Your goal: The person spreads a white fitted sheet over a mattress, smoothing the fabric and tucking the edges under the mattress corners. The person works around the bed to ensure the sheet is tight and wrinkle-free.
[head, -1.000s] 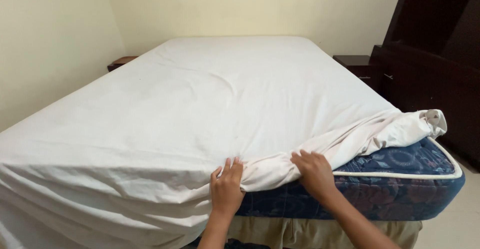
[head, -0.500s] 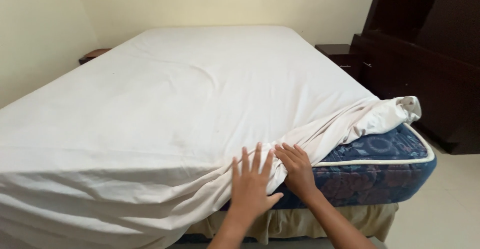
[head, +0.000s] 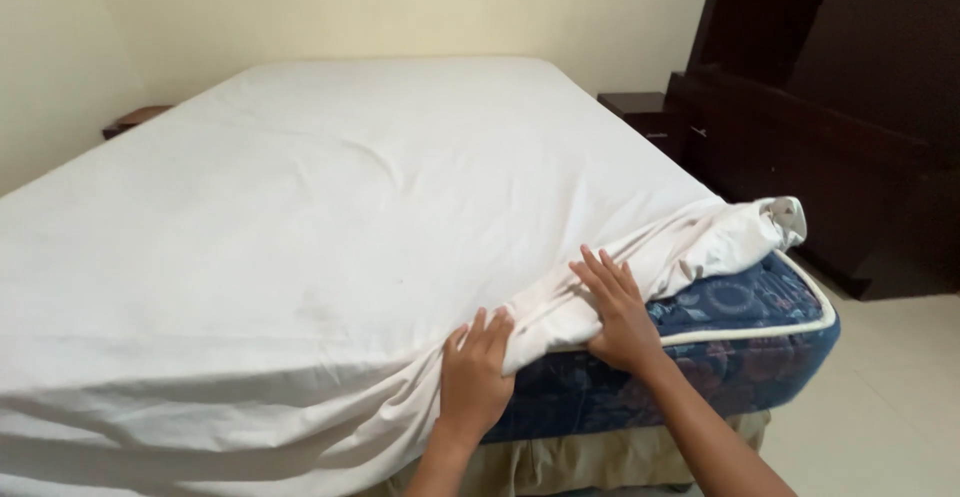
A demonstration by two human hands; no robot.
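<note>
A white fitted sheet [head: 330,217] covers most of a bed. At the near right corner it has come off and lies bunched in a roll [head: 700,242], baring the blue flowered mattress [head: 740,327]. My left hand [head: 475,372] lies flat against the sheet where it hangs over the mattress edge, fingers spread upward. My right hand [head: 615,307] presses on the bunched roll of sheet at the mattress edge, fingers pointing up the bed. Neither hand visibly grips the cloth.
A beige bed skirt [head: 600,457] hangs below the mattress. Dark wooden furniture [head: 830,137] stands close along the right side, with a nightstand [head: 640,112] by the far corner. Another small nightstand [head: 135,119] is at the far left. Pale tiled floor [head: 890,397] runs at the right.
My left hand has shifted right and now lies flat on the hanging sheet. My right hand has moved up along the bunched roll. The view has shifted relative to the bed.
</note>
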